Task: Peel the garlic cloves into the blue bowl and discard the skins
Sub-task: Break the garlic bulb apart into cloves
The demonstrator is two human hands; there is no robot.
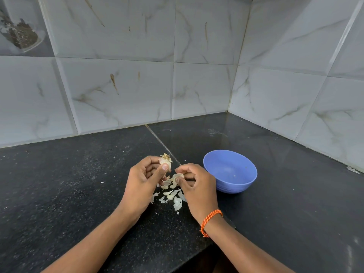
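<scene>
A marbled white tile wall (122,89) runs behind and to the right of a black speckled table (59,184), meeting in a corner at the far right. On the table, right of centre, stands the blue bowl (230,171), upright; 1 tiny pale speck shows on its floor, otherwise nothing can be made out inside. The left hand (141,184) has its fingers curled round a garlic bulb (165,163), held above the table with the dry root tuft pointing up and the thumb pressed against its side. Just right of it, the right hand (197,186) pinches a garlic clove (177,177) between thumb and curled fingers, close to the bowl's near-left rim but apart from it. An orange braided wristband (210,221) circles the right wrist. Below and between the 2 hands, a loose scatter of papery garlic skins (173,196) lies on the table.
</scene>
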